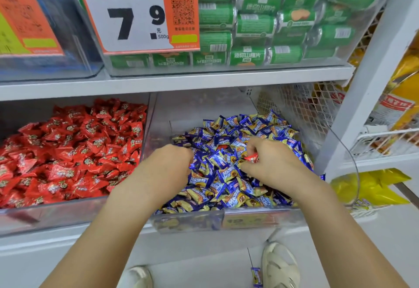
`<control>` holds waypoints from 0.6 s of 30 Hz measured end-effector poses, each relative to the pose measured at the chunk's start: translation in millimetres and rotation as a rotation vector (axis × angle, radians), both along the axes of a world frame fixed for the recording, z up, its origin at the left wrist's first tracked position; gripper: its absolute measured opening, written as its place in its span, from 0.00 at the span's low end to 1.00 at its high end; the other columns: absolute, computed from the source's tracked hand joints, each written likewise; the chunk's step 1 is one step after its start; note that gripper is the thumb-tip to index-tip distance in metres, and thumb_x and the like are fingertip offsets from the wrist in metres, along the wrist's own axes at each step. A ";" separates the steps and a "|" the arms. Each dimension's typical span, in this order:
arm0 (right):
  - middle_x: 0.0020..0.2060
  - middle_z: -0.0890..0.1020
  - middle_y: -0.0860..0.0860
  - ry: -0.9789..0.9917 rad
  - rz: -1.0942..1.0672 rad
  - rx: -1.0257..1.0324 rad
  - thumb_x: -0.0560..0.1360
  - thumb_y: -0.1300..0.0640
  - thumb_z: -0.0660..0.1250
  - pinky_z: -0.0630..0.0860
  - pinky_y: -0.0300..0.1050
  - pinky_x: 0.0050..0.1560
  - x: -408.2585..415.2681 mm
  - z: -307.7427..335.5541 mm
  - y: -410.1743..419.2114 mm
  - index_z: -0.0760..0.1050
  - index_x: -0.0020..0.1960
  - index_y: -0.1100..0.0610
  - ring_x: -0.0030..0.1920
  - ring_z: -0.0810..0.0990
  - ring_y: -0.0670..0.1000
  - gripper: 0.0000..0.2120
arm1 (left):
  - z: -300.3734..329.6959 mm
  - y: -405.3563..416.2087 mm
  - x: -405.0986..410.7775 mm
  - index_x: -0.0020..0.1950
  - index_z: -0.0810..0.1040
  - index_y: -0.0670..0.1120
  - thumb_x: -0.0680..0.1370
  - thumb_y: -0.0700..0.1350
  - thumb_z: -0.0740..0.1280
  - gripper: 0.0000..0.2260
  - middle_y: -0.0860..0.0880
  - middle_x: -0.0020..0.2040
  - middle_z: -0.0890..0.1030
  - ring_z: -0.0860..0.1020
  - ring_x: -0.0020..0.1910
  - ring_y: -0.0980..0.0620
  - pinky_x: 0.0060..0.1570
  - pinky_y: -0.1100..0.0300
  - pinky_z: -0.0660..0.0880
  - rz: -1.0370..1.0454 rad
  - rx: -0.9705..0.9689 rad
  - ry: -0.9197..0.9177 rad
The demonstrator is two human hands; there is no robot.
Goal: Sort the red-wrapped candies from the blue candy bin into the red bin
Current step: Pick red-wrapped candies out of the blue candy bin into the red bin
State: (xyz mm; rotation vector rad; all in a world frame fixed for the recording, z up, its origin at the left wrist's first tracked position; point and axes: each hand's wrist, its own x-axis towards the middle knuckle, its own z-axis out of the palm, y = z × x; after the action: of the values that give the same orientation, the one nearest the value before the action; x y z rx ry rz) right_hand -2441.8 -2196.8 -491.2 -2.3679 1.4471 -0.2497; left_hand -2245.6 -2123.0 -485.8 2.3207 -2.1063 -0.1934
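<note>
The clear bin of blue-wrapped candies (188,222) stands on the lower shelf, right of the clear bin of red-wrapped candies (45,215). My right hand (269,163) lies on the blue pile and pinches a red-wrapped candy (251,158) between thumb and fingers. Another red-wrapped candy (223,146) shows among the blue ones, just left of that hand. My left hand (169,163) rests at the left side of the blue pile, its fingers curled down into the candies; what they hold is hidden.
A shelf board (172,83) runs close above both bins, carrying a bin of green packets (260,27) and a price sign (136,11). A white upright post (367,79) stands at the right. One blue candy (256,276) lies on the floor by my shoes.
</note>
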 end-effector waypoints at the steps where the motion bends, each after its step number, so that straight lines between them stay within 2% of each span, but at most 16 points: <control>1: 0.32 0.73 0.46 -0.009 -0.003 -0.027 0.72 0.51 0.67 0.67 0.46 0.36 0.0 1.1 0.8 0.66 0.43 0.50 0.38 0.72 0.53 0.09 | -5.3 -1.0 -0.6 0.59 0.76 0.48 0.78 0.42 0.62 0.11 0.45 0.54 0.80 0.78 0.54 0.43 0.52 0.50 0.76 0.016 0.006 -0.035; 4: 0.29 0.74 0.46 -0.029 -0.006 -0.077 0.72 0.52 0.65 0.66 0.45 0.35 1.6 1.6 3.7 0.70 0.45 0.49 0.32 0.70 0.48 0.04 | -15.9 -8.3 -6.8 0.58 0.77 0.49 0.79 0.45 0.61 0.09 0.45 0.53 0.80 0.78 0.54 0.43 0.50 0.51 0.76 0.037 -0.030 -0.025; 7: 0.27 0.74 0.47 -0.036 0.001 -0.091 0.73 0.52 0.63 0.65 0.43 0.32 6.0 1.3 2.5 0.72 0.42 0.47 0.31 0.71 0.49 0.01 | -27.1 -19.0 -15.2 0.55 0.79 0.48 0.80 0.47 0.61 0.09 0.46 0.53 0.81 0.79 0.53 0.44 0.47 0.53 0.74 0.085 0.031 -0.056; 10: 0.27 0.76 0.47 -0.043 -0.006 -0.078 0.75 0.52 0.62 0.64 0.41 0.29 9.0 0.9 -1.6 0.73 0.43 0.46 0.32 0.74 0.50 0.03 | -37.7 -25.8 -16.0 0.62 0.76 0.52 0.80 0.45 0.60 0.12 0.48 0.59 0.79 0.78 0.56 0.46 0.44 0.55 0.70 0.095 0.138 -0.144; 12: 0.29 0.77 0.46 -0.053 -0.013 -0.075 0.76 0.51 0.61 0.64 0.40 0.29 11.9 -0.1 -7.4 0.77 0.47 0.46 0.32 0.74 0.49 0.06 | -41.5 -27.2 -14.9 0.70 0.68 0.55 0.81 0.45 0.58 0.17 0.48 0.64 0.74 0.75 0.61 0.46 0.47 0.53 0.70 0.072 0.225 -0.182; 14: 0.29 0.77 0.46 -0.067 -0.006 -0.057 0.77 0.51 0.60 0.66 0.40 0.31 16.8 -0.4 -14.7 0.78 0.52 0.46 0.31 0.74 0.48 0.09 | -41.5 -27.8 -17.4 0.72 0.66 0.51 0.82 0.47 0.57 0.17 0.46 0.65 0.73 0.74 0.61 0.45 0.47 0.54 0.68 0.076 0.267 -0.229; 16: 0.35 0.80 0.46 -0.081 0.006 -0.022 0.77 0.52 0.59 0.69 0.42 0.37 26.3 -1.5 -23.4 0.78 0.57 0.45 0.36 0.76 0.50 0.12 | -41.7 -28.9 -18.8 0.69 0.68 0.49 0.82 0.48 0.57 0.16 0.46 0.65 0.73 0.74 0.61 0.45 0.47 0.55 0.66 0.093 0.279 -0.221; 18: 0.50 0.82 0.49 -0.059 0.021 0.022 0.77 0.54 0.59 0.69 0.42 0.40 36.6 -6.2 -32.0 0.76 0.62 0.44 0.42 0.77 0.50 0.16 | -40.1 -28.5 -18.8 0.70 0.68 0.51 0.81 0.49 0.58 0.16 0.46 0.66 0.71 0.73 0.63 0.45 0.51 0.53 0.69 0.098 0.306 -0.154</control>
State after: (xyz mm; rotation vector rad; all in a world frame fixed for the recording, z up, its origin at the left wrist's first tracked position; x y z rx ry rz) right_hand -2405.2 -2228.8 -497.4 -2.3369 1.3910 -0.2936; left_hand -2264.3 -2151.5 -525.9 2.6843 -2.1568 -0.3722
